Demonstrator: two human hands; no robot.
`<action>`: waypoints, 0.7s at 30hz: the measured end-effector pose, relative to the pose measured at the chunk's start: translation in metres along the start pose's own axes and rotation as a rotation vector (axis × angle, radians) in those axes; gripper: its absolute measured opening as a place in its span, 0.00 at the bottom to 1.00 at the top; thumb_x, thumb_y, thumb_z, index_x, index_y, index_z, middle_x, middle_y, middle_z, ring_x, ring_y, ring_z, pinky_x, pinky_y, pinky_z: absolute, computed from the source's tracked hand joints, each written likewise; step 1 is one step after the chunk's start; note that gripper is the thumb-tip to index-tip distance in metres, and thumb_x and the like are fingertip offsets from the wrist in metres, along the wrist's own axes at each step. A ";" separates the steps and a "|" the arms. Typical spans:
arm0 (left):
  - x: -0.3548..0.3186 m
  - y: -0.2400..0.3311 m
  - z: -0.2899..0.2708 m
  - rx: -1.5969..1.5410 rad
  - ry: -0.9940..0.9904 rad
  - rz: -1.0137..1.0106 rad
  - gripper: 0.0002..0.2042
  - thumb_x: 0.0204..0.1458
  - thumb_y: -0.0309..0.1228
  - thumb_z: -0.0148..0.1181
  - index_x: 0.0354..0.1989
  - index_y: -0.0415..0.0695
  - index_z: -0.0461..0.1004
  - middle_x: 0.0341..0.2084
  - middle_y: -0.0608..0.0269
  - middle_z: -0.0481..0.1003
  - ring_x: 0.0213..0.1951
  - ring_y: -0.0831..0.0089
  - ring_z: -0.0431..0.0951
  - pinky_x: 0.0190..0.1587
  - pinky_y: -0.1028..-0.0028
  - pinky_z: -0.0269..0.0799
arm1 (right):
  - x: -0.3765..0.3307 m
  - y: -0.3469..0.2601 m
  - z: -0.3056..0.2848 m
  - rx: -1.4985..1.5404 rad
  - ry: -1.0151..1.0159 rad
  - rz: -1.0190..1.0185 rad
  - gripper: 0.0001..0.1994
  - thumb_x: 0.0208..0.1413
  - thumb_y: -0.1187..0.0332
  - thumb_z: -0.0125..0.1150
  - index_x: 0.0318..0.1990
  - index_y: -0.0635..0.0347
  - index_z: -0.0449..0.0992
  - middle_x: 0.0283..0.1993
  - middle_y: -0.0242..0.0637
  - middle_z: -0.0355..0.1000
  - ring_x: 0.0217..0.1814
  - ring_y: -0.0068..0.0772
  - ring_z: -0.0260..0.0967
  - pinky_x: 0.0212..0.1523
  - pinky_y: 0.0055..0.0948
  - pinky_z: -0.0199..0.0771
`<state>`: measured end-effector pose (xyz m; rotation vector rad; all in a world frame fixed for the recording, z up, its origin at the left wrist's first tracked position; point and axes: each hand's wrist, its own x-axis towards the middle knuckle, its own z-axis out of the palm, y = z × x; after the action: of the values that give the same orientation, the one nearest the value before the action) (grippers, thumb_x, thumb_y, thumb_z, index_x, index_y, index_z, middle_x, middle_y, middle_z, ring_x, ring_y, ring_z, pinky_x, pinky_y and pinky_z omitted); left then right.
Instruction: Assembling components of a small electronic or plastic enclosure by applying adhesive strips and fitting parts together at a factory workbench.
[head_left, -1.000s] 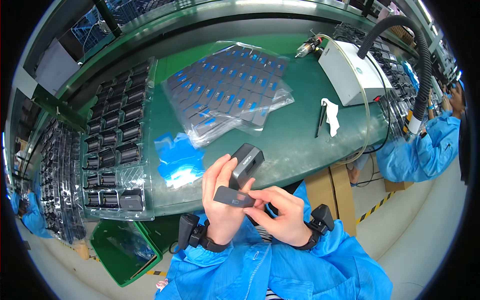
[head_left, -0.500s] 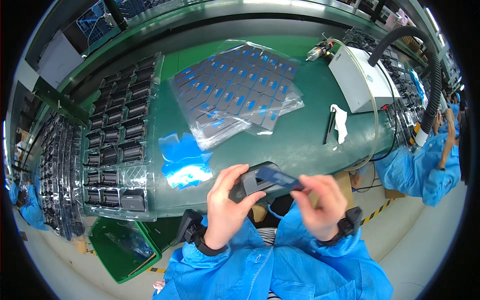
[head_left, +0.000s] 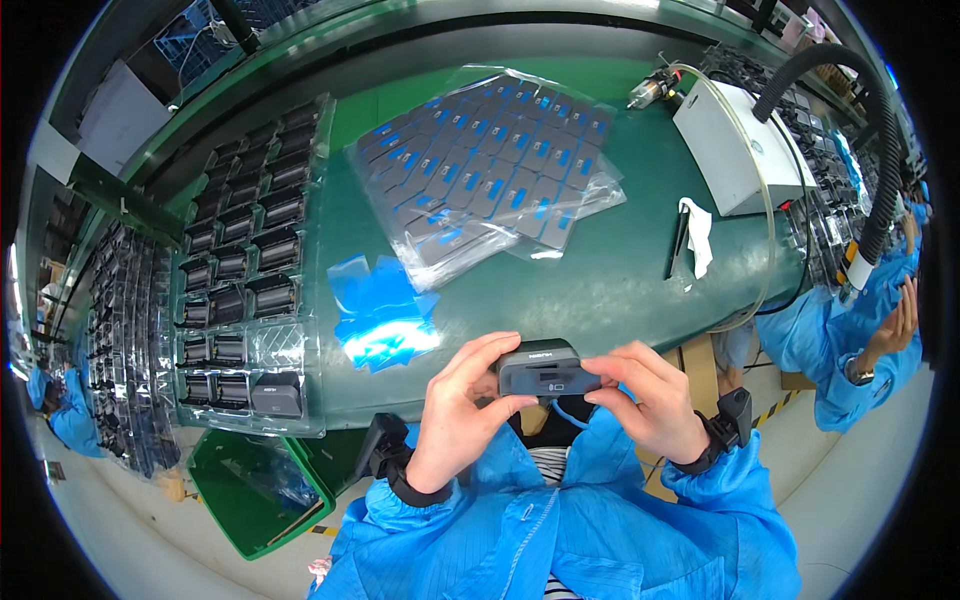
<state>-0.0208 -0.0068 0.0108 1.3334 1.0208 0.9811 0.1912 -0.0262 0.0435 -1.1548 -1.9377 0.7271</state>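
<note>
Dark device between both hands, green tabletop beyond, edge perhaps beneath

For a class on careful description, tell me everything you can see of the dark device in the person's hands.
The dark device is blocky, dark grey, round-edged and looks plastic. Its upper side bears pale lettering. At its front is a flat, dark panel with pale symbols; whether fully seated I cannot tell. Held roughly level close to the green bench, it has the left hand at its left end; the right hand pinches the panel's right end.
</note>
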 end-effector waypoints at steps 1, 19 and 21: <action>0.000 0.000 0.000 0.000 0.003 0.007 0.27 0.36 0.14 0.63 0.50 0.37 0.68 0.50 0.56 0.66 0.38 0.76 0.74 0.35 0.78 0.74 | 0.001 0.001 0.001 -0.005 -0.024 0.000 0.16 0.43 0.80 0.62 0.43 0.66 0.72 0.34 0.40 0.68 0.29 0.31 0.68 0.29 0.25 0.70; 0.004 0.002 0.003 -0.061 -0.062 0.041 0.25 0.38 0.13 0.61 0.50 0.36 0.66 0.50 0.58 0.63 0.43 0.73 0.71 0.38 0.77 0.74 | 0.007 0.004 0.001 -0.088 -0.086 -0.044 0.17 0.42 0.77 0.64 0.43 0.64 0.71 0.34 0.41 0.66 0.32 0.39 0.67 0.30 0.31 0.69; 0.003 0.003 0.006 -0.125 -0.086 0.053 0.25 0.40 0.12 0.59 0.50 0.36 0.65 0.50 0.58 0.60 0.45 0.72 0.70 0.39 0.76 0.74 | 0.008 0.004 0.005 -0.077 -0.060 -0.054 0.18 0.41 0.77 0.65 0.43 0.64 0.72 0.33 0.40 0.66 0.30 0.37 0.67 0.29 0.29 0.69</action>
<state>-0.0141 -0.0051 0.0137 1.2935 0.8496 1.0026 0.1864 -0.0176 0.0407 -1.1332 -2.0546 0.6704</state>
